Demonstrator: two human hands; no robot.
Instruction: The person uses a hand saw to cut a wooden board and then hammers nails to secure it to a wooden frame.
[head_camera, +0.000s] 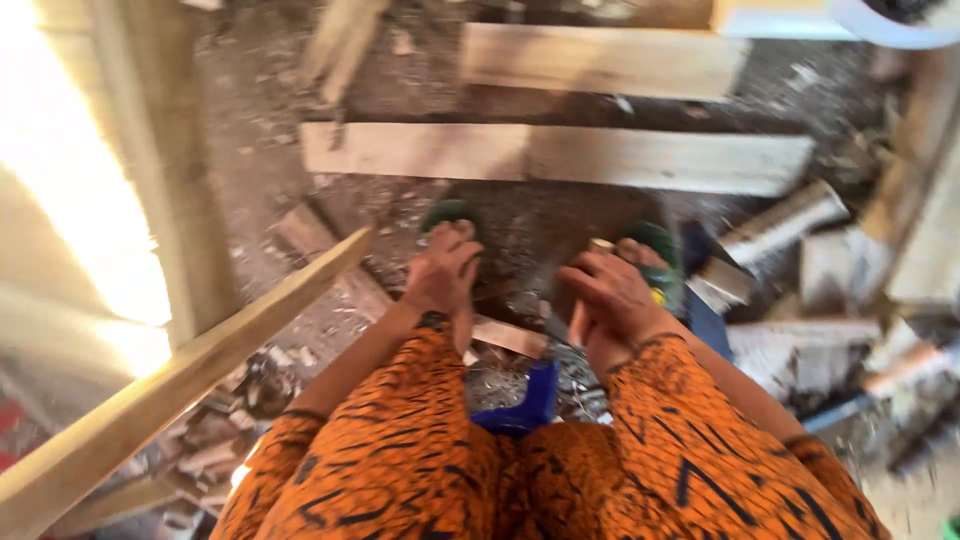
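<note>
Far left: bright glare over a pale post (165, 150). Below it, a long plank (190, 375) slanting from the lower left corner up toward the middle, its upper end just beside the left hand (443, 272). Under the plank, a heap of small offcuts (215, 440) on the dirt floor (260, 170).

Left hand resting on the left knee, fingers (455, 245) curled down and closed on nothing that can be made out; a green sandal (447, 211) peeking out just beyond the fingertips. Orange, black-patterned cloth (400, 460) over both knees and sleeves.

Between the knees, a blue block (535, 400) low on the floor, shape blurred. Just above it, a short flat wood scrap (508, 336) lying between the two hands.

Right hand (612, 300) on the right knee, fingers (600, 285) loosely bent, spread rather than clenched, holding nothing visible; whether touching the scrap, cannot tell. A second green sandal (658, 245) beside it, with a dark blue thing (705, 320) near the right wrist.

Across the top middle, two pale boards lying side by side on the floor: the near board (560, 155) long and level, the far board (600, 60) shorter, apart from it.

Right side: a jumble of cut wood pieces (800, 260), and a white curved rim (890, 25) at the top corner.
</note>
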